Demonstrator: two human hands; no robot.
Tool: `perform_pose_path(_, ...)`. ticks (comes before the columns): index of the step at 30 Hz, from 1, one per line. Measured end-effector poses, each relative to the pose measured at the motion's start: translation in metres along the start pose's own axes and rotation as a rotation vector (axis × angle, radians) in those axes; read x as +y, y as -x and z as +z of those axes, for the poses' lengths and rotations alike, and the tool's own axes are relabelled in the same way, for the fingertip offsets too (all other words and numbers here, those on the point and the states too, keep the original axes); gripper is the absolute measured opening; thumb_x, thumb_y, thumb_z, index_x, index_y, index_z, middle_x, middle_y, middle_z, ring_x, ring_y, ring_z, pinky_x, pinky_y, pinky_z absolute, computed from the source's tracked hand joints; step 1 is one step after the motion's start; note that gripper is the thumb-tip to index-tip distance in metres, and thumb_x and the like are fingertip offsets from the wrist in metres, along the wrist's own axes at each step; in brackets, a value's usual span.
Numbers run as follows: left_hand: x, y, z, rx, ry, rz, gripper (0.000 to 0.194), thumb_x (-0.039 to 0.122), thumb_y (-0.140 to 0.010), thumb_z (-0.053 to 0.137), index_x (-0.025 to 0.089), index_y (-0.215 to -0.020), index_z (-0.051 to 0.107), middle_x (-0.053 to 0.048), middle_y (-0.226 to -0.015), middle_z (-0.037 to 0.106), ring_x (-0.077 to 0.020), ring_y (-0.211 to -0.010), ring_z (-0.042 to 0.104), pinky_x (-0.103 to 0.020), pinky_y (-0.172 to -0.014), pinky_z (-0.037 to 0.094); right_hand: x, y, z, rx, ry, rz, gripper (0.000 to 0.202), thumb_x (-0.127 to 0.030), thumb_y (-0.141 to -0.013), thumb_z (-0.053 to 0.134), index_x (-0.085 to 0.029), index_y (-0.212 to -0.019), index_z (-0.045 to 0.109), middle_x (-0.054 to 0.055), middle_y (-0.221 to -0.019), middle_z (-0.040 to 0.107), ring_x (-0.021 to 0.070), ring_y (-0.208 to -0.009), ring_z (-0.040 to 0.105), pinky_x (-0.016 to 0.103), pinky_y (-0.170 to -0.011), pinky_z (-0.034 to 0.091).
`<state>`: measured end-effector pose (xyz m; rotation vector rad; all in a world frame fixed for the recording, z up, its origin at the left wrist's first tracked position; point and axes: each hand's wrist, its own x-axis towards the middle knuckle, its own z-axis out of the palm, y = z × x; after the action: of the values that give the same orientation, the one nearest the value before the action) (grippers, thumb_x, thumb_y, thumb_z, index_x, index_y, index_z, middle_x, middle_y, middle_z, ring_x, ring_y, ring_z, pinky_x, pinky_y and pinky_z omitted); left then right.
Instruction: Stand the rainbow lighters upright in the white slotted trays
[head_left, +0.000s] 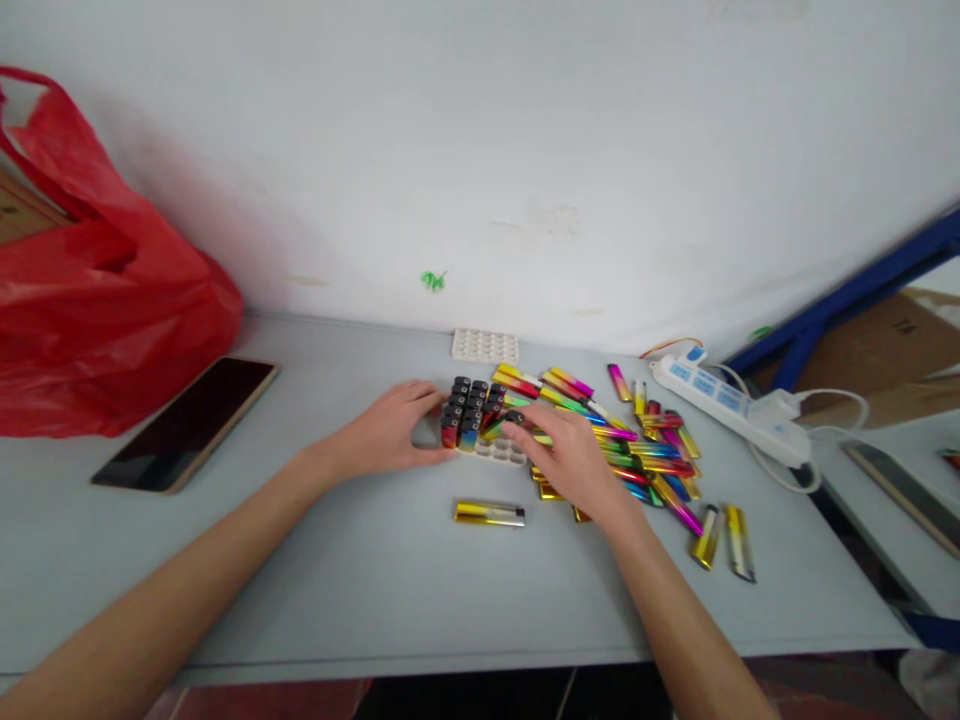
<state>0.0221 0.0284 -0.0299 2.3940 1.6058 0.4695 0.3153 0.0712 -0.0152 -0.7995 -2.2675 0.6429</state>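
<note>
A pale tray with round holes point(501, 450) lies on the table, its left part filled with rows of upright lighters point(471, 412) with black tops. My left hand point(394, 428) curls round the left end of this tray, thumb at the near side and fingers at the far side. Between the fingertips of my right hand point(566, 450) is a lighter point(493, 431), held tilted over the tray, its black top to the right. Beside that hand spreads a heap of shiny coloured lighters point(660, 455). One yellow and silver lighter point(490, 514) lies by itself nearer to me.
A second pale holed tray point(485, 346) lies by the wall. On the left are a phone point(187, 425) and a red plastic bag point(112, 270). A white power strip point(731, 405) with cables sits at the right, near a blue frame point(847, 305) and cardboard point(892, 350).
</note>
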Motion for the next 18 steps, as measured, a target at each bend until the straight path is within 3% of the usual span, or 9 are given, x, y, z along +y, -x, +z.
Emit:
perform_pose_path(7, 0.001, -0.001, -0.001, -0.010, 0.011, 0.000, 0.060, 0.063, -0.090, 0.077, 0.018, -0.128, 0.068, -0.013, -0.123, 0.070, -0.0351, -0.118, 0.068, -0.047, -0.112, 0.052, 0.004, 0.001, 0.003, -0.114, 0.058, -0.046, 0.042, -0.056, -0.117, 0.049, -0.025, -0.109, 0.076, 0.009, -0.102, 0.079, 0.0255, -0.089, 0.072, 0.035, -0.081, 0.052)
perform_pose_path(12, 0.000, 0.000, -0.001, 0.008, 0.012, 0.001, 0.060, 0.063, -0.091, 0.076, 0.016, -0.128, 0.068, -0.014, -0.124, 0.071, -0.0364, -0.120, 0.068, -0.048, -0.111, 0.053, 0.003, -0.001, 0.012, -0.106, 0.198, -0.014, 0.054, -0.062, -0.115, 0.051, -0.023, -0.083, 0.071, 0.007, -0.080, 0.073, 0.0220, -0.072, 0.064, 0.034, -0.076, 0.045)
perform_pose_path(14, -0.001, 0.000, -0.001, 0.012, 0.011, 0.003, 0.061, 0.064, -0.091, 0.074, 0.016, -0.128, 0.068, -0.015, -0.124, 0.071, -0.0368, -0.119, 0.068, -0.050, -0.111, 0.054, 0.003, -0.002, 0.012, -0.113, 0.146, -0.014, 0.052, -0.062, -0.115, 0.052, -0.023, -0.085, 0.069, 0.004, -0.080, 0.073, 0.0205, -0.072, 0.063, 0.033, -0.075, 0.043)
perform_pose_path(18, -0.002, -0.001, -0.001, -0.009, 0.005, -0.013, 0.060, 0.065, -0.092, 0.071, 0.014, -0.124, 0.069, -0.017, -0.125, 0.072, -0.0380, -0.119, 0.068, -0.053, -0.111, 0.055, 0.010, -0.002, -0.002, 0.018, 0.108, 0.035, 0.056, -0.063, -0.117, 0.044, -0.025, -0.081, 0.061, 0.002, -0.076, 0.068, 0.0194, -0.069, 0.058, 0.032, -0.070, 0.039)
